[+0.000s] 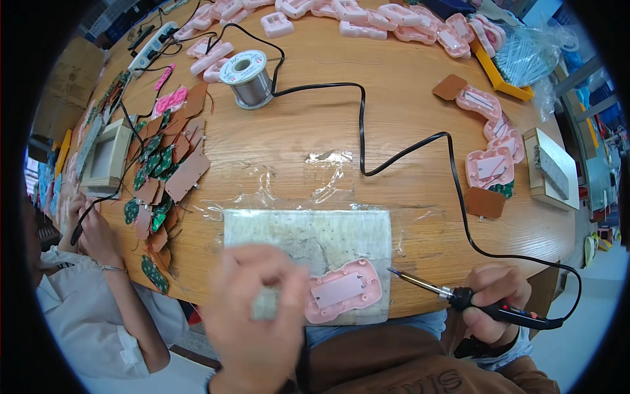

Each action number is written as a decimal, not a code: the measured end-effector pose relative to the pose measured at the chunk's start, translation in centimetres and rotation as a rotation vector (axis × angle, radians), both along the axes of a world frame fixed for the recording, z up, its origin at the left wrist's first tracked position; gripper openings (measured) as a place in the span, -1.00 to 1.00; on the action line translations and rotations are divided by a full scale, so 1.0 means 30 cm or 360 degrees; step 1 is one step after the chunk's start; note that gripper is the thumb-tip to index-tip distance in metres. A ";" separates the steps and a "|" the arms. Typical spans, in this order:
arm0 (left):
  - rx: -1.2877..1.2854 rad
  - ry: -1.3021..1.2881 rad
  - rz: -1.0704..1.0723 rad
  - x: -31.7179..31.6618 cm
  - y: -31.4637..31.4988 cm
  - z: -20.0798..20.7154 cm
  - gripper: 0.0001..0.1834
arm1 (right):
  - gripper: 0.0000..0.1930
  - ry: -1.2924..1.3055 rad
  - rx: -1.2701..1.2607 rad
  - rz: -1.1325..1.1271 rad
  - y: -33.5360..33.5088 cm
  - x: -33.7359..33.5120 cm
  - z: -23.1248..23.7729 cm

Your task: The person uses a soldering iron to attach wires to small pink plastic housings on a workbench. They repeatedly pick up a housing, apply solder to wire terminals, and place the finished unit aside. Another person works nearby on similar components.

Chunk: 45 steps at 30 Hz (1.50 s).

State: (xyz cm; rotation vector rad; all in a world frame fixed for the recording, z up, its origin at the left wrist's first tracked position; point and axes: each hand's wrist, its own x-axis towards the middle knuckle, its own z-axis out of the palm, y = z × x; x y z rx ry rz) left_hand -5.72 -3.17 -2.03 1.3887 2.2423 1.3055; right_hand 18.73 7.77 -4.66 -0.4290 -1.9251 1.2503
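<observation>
My right hand (495,302) is closed around the black handle of a soldering iron (512,314). Its metal tip points left, a little to the right of the work mat and apart from the plastic part. On the pale, stained mat (295,226) lies a pink plastic shell (344,292), open side up, with a lighter rectangular panel and small metal contacts inside. My left hand (259,308) hovers over the mat's left part, beside the shell and overlapping its left edge in view. Motion smears its fingers, so whether they hold anything is unclear.
A solder wire spool (246,79) stands far left of centre. The iron's black cord (363,131) winds across the table. Circuit boards (161,164) pile up at left, near another person's hands (95,230). Pink shells (367,20) line the back; more (492,164) sit at right by a wooden block (554,171).
</observation>
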 end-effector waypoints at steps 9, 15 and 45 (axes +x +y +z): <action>-0.0401 0.0699 -0.0412 -0.066 0.094 0.073 -0.42 | -0.74 0.0036 -0.0011 -0.0194 -0.018 0.058 -0.018; -0.0489 0.0287 -0.0666 0.039 -0.023 -0.039 -0.35 | -0.68 -0.0016 -0.0290 -0.0442 -0.017 0.072 -0.048; 0.0003 -0.1801 -0.0061 -0.030 0.035 0.049 -0.88 | -0.59 0.0194 -0.0217 0.0069 0.002 -0.218 0.113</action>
